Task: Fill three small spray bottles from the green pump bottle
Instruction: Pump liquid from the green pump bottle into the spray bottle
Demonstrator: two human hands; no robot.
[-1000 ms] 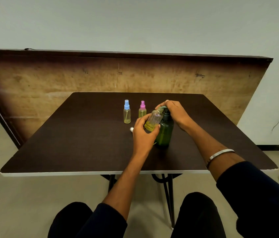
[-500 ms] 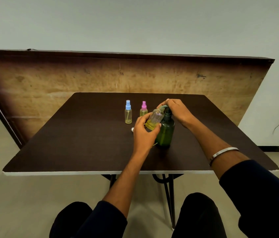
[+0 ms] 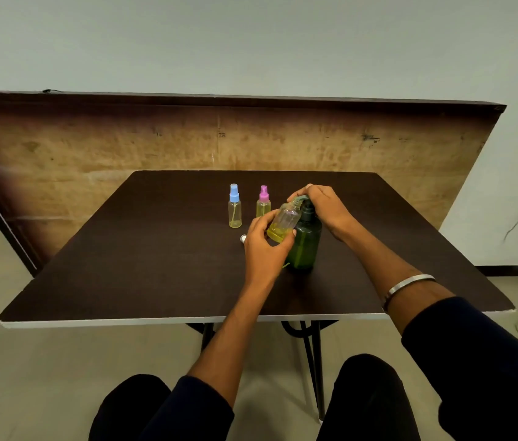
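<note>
My left hand (image 3: 262, 249) grips an uncapped small clear bottle (image 3: 284, 221), tilted with its neck up under the pump spout; a little yellow liquid pools at its base. Behind it stands the green pump bottle (image 3: 305, 246) on the dark table (image 3: 143, 268). My right hand (image 3: 322, 206) lies curled over the pump head, hiding most of it. A blue-capped spray bottle (image 3: 234, 206) and a pink-capped spray bottle (image 3: 263, 203) stand upright further back, each holding yellowish liquid. A small white cap (image 3: 243, 238) lies on the table just left of my left hand.
A large wooden board (image 3: 92, 154) leans against the wall behind the table. The table's white front edge (image 3: 124, 322) is near my knees. Black metal legs (image 3: 310, 354) show under the table.
The clear bottle has stayed tilted at the spout and both hands have kept their places; only the view shifted slightly.
</note>
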